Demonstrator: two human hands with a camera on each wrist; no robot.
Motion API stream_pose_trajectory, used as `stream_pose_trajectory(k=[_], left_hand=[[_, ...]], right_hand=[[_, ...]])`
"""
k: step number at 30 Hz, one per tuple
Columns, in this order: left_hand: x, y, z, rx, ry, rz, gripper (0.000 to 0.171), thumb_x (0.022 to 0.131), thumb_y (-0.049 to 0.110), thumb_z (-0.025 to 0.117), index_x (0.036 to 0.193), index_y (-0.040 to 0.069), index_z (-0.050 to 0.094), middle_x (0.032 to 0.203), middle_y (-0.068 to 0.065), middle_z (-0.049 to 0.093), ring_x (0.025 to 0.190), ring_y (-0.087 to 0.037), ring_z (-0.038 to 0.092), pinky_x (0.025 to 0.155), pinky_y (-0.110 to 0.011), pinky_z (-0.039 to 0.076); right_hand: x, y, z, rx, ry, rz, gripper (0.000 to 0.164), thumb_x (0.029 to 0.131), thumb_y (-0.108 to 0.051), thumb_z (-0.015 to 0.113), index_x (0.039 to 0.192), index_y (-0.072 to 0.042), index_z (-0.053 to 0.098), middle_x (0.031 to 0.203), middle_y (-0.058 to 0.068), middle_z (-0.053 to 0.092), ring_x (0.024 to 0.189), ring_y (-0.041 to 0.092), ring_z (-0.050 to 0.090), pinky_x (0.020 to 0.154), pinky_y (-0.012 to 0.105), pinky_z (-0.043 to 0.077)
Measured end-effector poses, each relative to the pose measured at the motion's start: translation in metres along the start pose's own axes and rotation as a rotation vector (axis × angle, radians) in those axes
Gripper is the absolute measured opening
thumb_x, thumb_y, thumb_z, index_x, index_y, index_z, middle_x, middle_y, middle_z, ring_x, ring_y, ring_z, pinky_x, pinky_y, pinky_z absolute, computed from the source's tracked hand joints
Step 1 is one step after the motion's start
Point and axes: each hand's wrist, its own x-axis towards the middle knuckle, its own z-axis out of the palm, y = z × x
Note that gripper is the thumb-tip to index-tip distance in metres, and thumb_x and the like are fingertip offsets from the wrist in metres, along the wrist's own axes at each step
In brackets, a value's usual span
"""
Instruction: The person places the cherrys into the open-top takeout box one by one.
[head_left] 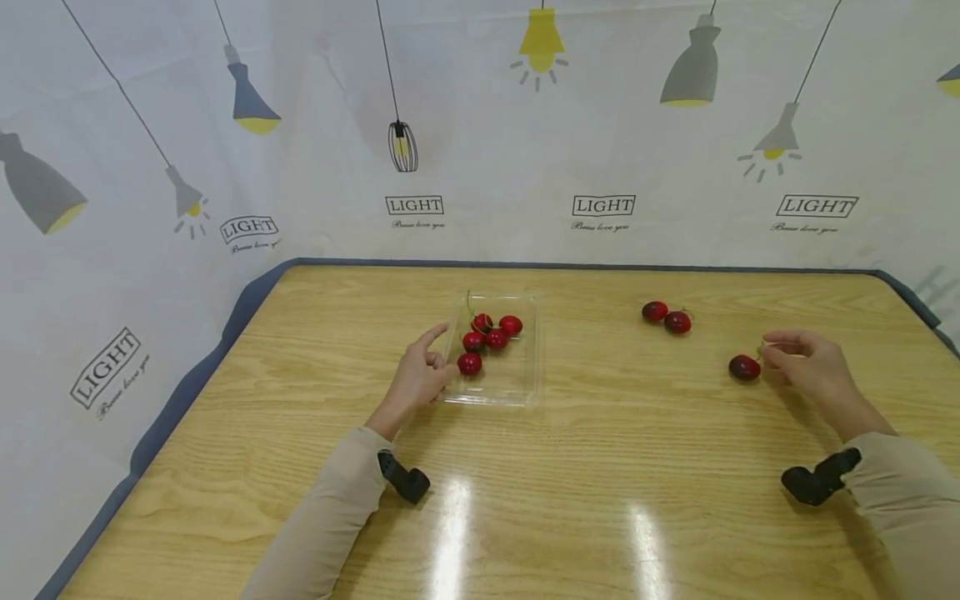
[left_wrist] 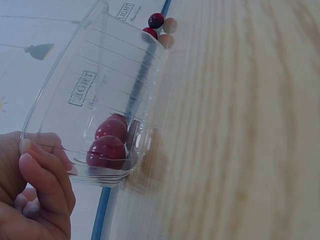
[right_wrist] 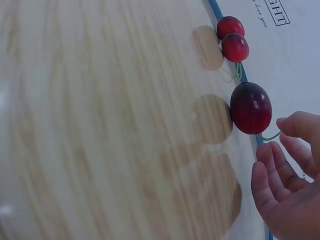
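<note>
My left hand (head_left: pixel 422 372) is at the left side of a clear plastic box (head_left: pixel 527 367), its thumb and fingers (left_wrist: pixel 47 185) pinching the rim. Several dark red cherries (head_left: pixel 497 338) lie in the box, and a green stem rises over its far edge. Toward the right of the table, my right hand (head_left: pixel 813 371) pinches the thin green stem (right_wrist: pixel 270 137) of a single cherry (head_left: pixel 745 368) between thumb and index finger. That cherry hangs at or close over the tabletop, left of the fingertips. The other fingers of this hand are loosely bent.
Two more cherries, a left one (head_left: pixel 655 312) and a right one (head_left: pixel 678 322), lie side by side farther back on the wooden table (head_left: pixel 600 442). A white curtain printed with lamps (head_left: pixel 510 150) stands behind the table's far and left edges.
</note>
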Motion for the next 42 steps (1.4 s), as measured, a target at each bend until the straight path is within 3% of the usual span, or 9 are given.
stream_pose_trajectory(k=[11,17,20,27,36,42], left_hand=[[-0.003,0.008,-0.002,-0.036,-0.039,-0.035,0.066,0.08,-0.005,0.053,0.139,0.009,0.027,0.051,0.0,0.035,0.035,-0.009,0.033,0.036,-0.024,0.028],[-0.001,0.003,0.0,-0.029,-0.017,-0.023,0.066,0.08,-0.003,0.054,0.139,0.014,0.029,0.051,0.002,0.034,0.036,-0.009,0.031,0.036,-0.022,0.028],[-0.007,0.012,0.0,-0.027,-0.02,-0.023,0.065,0.081,-0.004,0.053,0.139,0.011,0.028,0.052,0.002,0.034,0.036,-0.008,0.031,0.036,-0.022,0.028],[0.0,0.002,0.0,-0.021,-0.011,-0.017,0.066,0.08,-0.003,0.054,0.139,0.014,0.028,0.052,0.002,0.033,0.036,-0.009,0.031,0.036,-0.023,0.027],[-0.017,0.028,-0.001,-0.029,-0.036,-0.04,0.065,0.081,-0.006,0.051,0.139,0.007,0.026,0.053,0.001,0.033,0.035,-0.005,0.029,0.036,-0.022,0.027],[-0.008,0.014,-0.001,-0.047,-0.031,-0.038,0.066,0.08,-0.005,0.052,0.139,0.01,0.027,0.053,0.001,0.033,0.036,-0.007,0.03,0.036,-0.022,0.027]], right_hand=[[0.001,0.003,0.004,-0.009,-0.029,-0.012,0.053,0.088,-0.03,0.05,0.122,0.009,0.041,0.072,-0.025,0.048,0.064,-0.002,0.052,0.055,0.02,0.047],[0.0,0.003,0.004,-0.02,-0.043,-0.023,0.052,0.088,-0.031,0.049,0.12,0.009,0.041,0.072,-0.027,0.047,0.064,-0.005,0.051,0.055,0.02,0.046],[0.0,0.003,0.004,-0.023,-0.049,-0.019,0.053,0.089,-0.032,0.048,0.121,0.009,0.041,0.072,-0.028,0.047,0.065,-0.005,0.05,0.055,0.019,0.046],[0.0,0.003,0.005,-0.038,-0.041,-0.017,0.053,0.088,-0.033,0.048,0.12,0.009,0.042,0.072,-0.027,0.047,0.064,-0.004,0.05,0.054,0.019,0.046],[0.001,0.004,0.006,-0.047,-0.021,-0.024,0.048,0.088,-0.032,0.049,0.114,0.008,0.047,0.071,-0.026,0.047,0.064,-0.007,0.049,0.054,0.016,0.045],[0.002,0.006,0.007,-0.053,-0.02,-0.029,0.047,0.089,-0.033,0.048,0.112,0.007,0.048,0.072,-0.026,0.048,0.065,-0.011,0.047,0.055,0.015,0.045]])
